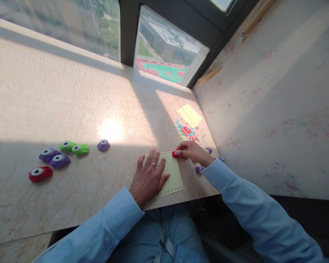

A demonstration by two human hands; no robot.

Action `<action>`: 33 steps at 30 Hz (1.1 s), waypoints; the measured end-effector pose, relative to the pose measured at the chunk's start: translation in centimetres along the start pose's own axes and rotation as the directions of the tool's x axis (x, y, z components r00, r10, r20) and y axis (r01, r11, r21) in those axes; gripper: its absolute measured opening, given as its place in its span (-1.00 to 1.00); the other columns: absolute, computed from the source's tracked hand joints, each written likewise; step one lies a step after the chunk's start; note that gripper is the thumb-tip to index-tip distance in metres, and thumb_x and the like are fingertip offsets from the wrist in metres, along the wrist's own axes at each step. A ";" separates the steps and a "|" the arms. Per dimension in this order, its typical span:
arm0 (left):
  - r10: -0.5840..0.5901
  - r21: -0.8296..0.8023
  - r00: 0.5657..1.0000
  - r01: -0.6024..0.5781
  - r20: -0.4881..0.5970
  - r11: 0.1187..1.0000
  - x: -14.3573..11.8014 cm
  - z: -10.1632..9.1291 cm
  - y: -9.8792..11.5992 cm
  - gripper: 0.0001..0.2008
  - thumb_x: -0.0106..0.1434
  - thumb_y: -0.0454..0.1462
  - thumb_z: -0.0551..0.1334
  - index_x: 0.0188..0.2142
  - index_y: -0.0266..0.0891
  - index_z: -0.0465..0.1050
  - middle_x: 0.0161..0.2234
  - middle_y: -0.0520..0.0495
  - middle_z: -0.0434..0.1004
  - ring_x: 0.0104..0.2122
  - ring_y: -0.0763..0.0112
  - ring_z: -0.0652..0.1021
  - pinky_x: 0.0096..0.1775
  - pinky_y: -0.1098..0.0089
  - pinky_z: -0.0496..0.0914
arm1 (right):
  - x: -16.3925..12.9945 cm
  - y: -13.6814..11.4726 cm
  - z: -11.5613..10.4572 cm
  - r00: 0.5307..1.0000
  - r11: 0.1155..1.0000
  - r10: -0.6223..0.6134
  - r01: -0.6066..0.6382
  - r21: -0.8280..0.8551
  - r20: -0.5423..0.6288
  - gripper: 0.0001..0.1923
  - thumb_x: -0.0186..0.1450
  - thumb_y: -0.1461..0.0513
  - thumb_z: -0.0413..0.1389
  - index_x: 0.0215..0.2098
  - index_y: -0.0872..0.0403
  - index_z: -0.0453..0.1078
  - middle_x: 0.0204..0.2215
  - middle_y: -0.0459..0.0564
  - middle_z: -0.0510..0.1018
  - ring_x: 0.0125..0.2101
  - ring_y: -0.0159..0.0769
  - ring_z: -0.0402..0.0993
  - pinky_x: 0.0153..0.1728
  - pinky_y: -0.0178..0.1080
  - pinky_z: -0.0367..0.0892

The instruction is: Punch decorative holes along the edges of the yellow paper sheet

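Note:
A pale yellow sheet of paper (172, 171) lies near the front edge of the sill, with rows of small punched shapes along its near and far edges. My left hand (149, 177) rests flat on its left part, fingers spread, a ring on one finger. At the sheet's far right corner, my right hand (190, 151) pinches a small red craft punch (174, 154). Its fingers cover much of the punch, so I cannot tell whether the paper is inside its slot.
To the left stand a red punch (40, 174), two purple punches (55, 158), two green punches (74, 147) and a lone purple punch (103, 145). Red and blue paper bits (189, 132) lie scattered beyond my right hand, below a yellow sheet (190, 115). A papered wall (276, 109) bounds the right side.

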State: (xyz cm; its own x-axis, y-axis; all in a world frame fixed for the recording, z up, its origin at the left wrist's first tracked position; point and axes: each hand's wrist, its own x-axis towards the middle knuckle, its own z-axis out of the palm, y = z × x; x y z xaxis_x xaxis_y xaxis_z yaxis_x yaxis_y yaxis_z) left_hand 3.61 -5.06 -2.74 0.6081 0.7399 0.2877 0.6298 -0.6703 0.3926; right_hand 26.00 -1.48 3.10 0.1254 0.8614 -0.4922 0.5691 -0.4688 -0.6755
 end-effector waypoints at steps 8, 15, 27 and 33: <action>-0.009 0.004 1.000 0.009 0.006 1.000 0.0 0.0 0.1 -0.55 0.35 -0.09 0.14 0.14 -0.25 0.41 0.21 -0.37 0.34 0.24 -0.08 0.30 0.17 -0.10 0.14 | -0.5 -2.4 -0.1 0.995 0.983 0.088 -0.080 -0.163 0.041 -0.84 0.15 0.21 0.29 -0.45 0.09 0.42 -0.56 -0.02 0.56 -0.61 -0.39 0.41 -0.68 -0.39 0.26; -0.005 0.004 1.000 0.005 0.004 1.000 0.0 0.0 0.1 -0.55 0.37 -0.08 0.11 0.13 -0.26 0.41 0.20 -0.37 0.36 0.23 -0.07 0.30 0.17 -0.09 0.13 | 0.6 -2.0 0.0 0.999 0.887 -0.040 0.029 -0.460 -0.016 -0.93 0.15 0.27 0.26 -0.46 0.08 0.47 -0.60 -0.08 0.51 -0.58 -0.39 0.37 -0.59 -0.35 0.20; -0.018 0.009 1.000 0.018 0.015 1.000 0.2 -0.3 0.3 -0.57 0.37 -0.10 0.10 0.11 -0.28 0.42 0.18 -0.37 0.38 0.18 -0.07 0.35 0.14 -0.09 0.16 | 1.2 -1.4 0.3 0.996 0.962 0.085 -0.078 -0.260 0.015 -0.84 0.16 0.37 0.23 -0.43 0.08 0.33 -0.60 -0.15 0.45 -0.61 -0.44 0.35 -0.64 -0.40 0.19; -0.022 0.018 1.000 0.021 0.012 1.000 0.2 -0.3 0.3 -0.57 0.38 -0.09 0.09 0.11 -0.27 0.42 0.17 -0.36 0.39 0.17 -0.06 0.34 0.13 -0.09 0.16 | 1.5 -1.4 0.3 0.995 0.961 0.092 -0.082 -0.263 0.027 -0.82 0.15 0.39 0.22 -0.44 0.07 0.30 -0.58 -0.15 0.44 -0.59 -0.43 0.34 -0.60 -0.38 0.19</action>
State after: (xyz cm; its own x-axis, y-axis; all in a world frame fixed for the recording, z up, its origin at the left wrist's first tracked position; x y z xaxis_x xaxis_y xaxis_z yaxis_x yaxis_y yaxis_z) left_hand 3.79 -5.08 -2.27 0.6000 0.7535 0.2687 0.6512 -0.6552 0.3830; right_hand 25.13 0.42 3.08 0.1550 0.8089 -0.5672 0.7503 -0.4699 -0.4651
